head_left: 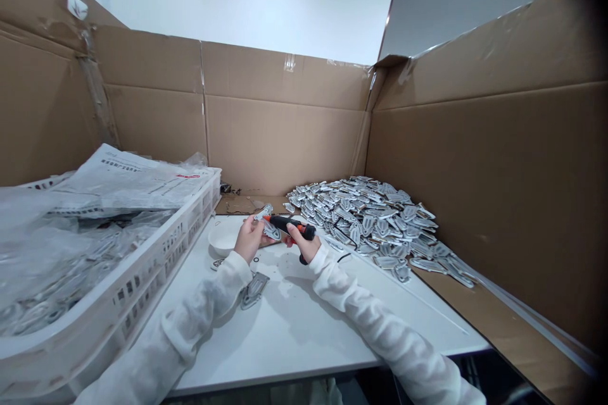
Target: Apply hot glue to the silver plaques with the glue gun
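My left hand (pixel 249 238) is closed on a small grey metal part (pixel 266 220), held up over the white table (pixel 304 323). My right hand (pixel 304 247) grips a black and orange electric screwdriver (pixel 291 224) lying sideways, with its tip against that part. A second grey metal part (pixel 254 290) lies flat on the table beside my left forearm. A small white bowl (pixel 223 240) stands just left of my left hand. Both arms wear white sleeves.
A large pile of the same grey metal parts (pixel 375 218) lies at the back right. A white slotted crate (pixel 156 253) holding plastic bags and printed paper stands on the left. Brown cardboard walls (pixel 280 126) enclose the table on three sides.
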